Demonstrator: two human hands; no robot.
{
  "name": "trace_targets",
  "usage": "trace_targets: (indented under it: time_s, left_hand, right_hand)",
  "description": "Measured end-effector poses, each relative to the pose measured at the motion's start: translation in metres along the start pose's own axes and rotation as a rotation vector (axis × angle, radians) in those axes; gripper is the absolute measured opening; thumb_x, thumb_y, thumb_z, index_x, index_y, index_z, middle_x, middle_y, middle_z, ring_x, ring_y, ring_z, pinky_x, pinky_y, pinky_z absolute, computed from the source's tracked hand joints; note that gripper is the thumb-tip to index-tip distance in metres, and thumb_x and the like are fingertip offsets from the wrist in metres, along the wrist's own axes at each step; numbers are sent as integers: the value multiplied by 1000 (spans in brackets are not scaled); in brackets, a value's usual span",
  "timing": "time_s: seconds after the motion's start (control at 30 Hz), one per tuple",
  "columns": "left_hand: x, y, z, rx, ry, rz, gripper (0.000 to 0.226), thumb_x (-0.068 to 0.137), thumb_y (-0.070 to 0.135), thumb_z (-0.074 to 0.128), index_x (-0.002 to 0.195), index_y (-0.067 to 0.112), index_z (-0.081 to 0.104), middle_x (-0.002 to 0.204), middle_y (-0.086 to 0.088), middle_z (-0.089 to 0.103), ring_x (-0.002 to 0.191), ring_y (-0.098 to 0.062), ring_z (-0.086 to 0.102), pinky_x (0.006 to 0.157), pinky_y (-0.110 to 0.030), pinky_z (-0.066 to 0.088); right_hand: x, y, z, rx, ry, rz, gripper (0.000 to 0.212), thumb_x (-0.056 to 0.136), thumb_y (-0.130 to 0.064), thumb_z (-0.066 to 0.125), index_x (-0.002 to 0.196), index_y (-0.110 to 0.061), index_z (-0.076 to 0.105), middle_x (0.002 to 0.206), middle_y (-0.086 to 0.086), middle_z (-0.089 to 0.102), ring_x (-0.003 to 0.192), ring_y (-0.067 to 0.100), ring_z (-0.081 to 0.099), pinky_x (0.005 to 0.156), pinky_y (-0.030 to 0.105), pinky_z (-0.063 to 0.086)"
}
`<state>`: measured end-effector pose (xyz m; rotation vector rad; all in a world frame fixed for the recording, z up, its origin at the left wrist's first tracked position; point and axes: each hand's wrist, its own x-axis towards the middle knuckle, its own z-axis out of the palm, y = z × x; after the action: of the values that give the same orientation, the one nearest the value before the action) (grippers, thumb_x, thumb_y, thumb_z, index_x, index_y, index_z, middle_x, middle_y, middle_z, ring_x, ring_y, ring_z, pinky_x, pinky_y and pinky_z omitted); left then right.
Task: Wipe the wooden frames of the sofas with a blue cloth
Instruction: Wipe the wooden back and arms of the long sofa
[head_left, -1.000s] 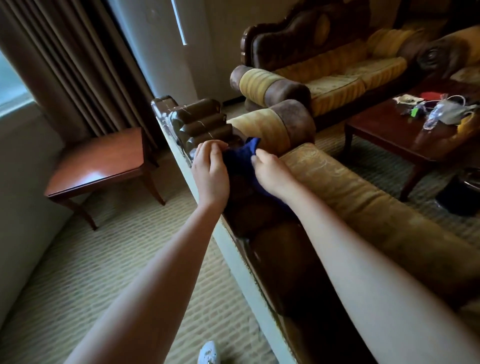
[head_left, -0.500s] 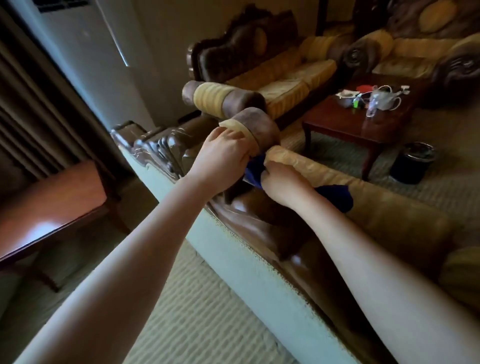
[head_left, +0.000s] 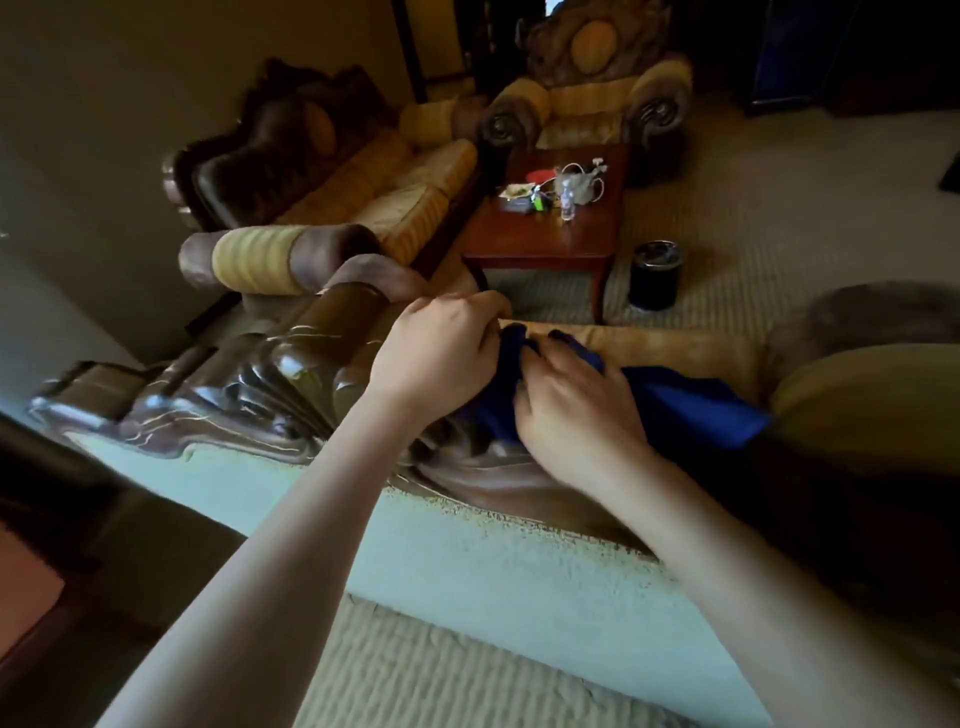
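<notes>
Nearest, the pale upholstered sofa back (head_left: 519, 566) carries the carved dark-brown wooden frame (head_left: 249, 395) along its top. On that rail, both grips are closed on the blue cloth (head_left: 685, 410) — the left hand (head_left: 441, 348) curls round its left end, the right hand (head_left: 576, 415) bunches its middle, the rest trailing right over the golden cushion (head_left: 675, 348). Judged step: regathering the cloth between wiping strokes; next it needs pressing flat onto the carved scrolls at left. Compared with a second ago, more cloth lies spread rightward. Farther off, a red-brown wooden surface (head_left: 545, 234) holds clutter — a black bin (head_left: 654, 275) stands beside it.
</notes>
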<state>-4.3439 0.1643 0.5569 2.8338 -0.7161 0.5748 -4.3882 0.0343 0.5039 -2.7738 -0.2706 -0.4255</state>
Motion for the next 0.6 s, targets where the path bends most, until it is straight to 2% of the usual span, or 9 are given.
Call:
trace_targets:
  time_s: [0.1,0.13,0.2,0.27,0.33,0.4,0.47,0.53,0.6]
  left_hand:
    - [3,-1,-3,-77,1,-81,27,93,15,44,112,18,63,106,-1,69,97,-24,63,78,-37,52]
    - [5,-2,-5,-101,-1,-103,27,93,14,44,111,18,63,106,-1,68,97,-24,63,77,-38,53]
    - [7,-1,-6,-120,-16,-122,26,93,13,45,110,17,64,105,-2,69,97,-24,63,78,-40,53]
    - [7,1,-8,-125,-27,-134,25,93,14,46,109,18,64,104,-1,69,97,-24,63,81,-41,52]
    - [4,3,-8,-121,-37,-133,24,92,16,46,108,18,65,103,-1,69,97,-25,62,81,-37,50]
    - [2,5,-8,-75,-48,-113,23,91,17,47,105,18,65,98,-3,69,94,-27,62,76,-30,42]
    - [-1,6,-7,-40,-45,-92,21,90,18,47,101,16,64,93,-6,68,90,-29,61,72,-30,35]
    - [-2,7,-7,-40,-24,-87,19,89,18,47,97,14,64,90,-7,67,87,-30,61,69,-30,33]
    - [-3,8,-8,-61,-1,-95,18,89,17,47,95,13,64,88,-6,67,85,-29,61,67,-30,35]
  right_hand:
    - [59,9,-1,106,-444,99,33,102,-20,29,119,-4,53,117,16,58,108,29,54,89,35,38]
    - [71,10,-1,142,-580,107,32,103,-15,28,108,-1,56,105,21,57,95,28,55,90,31,38]
    - [78,9,-4,157,-648,101,35,102,-11,30,84,1,57,79,15,47,71,22,45,71,24,39]
    - [69,12,-8,188,-574,52,32,101,-14,32,97,0,60,85,9,49,78,22,45,66,26,35]
    - [43,10,-18,222,-438,-5,28,100,-19,32,96,-15,60,91,3,57,84,24,52,73,34,38]
    - [7,8,-17,131,-241,-48,29,99,-26,31,112,-22,57,124,3,55,114,25,49,94,43,36]
    - [-36,-1,-13,10,-34,-47,37,97,-27,36,131,-20,50,150,0,34,136,21,32,110,51,22]
    - [-69,-11,-2,-47,60,-43,45,85,-22,51,130,-17,52,150,2,36,132,23,41,109,52,26]
    - [-76,-15,4,-73,42,-15,53,77,-20,61,130,-16,53,149,4,38,129,24,46,108,52,29]
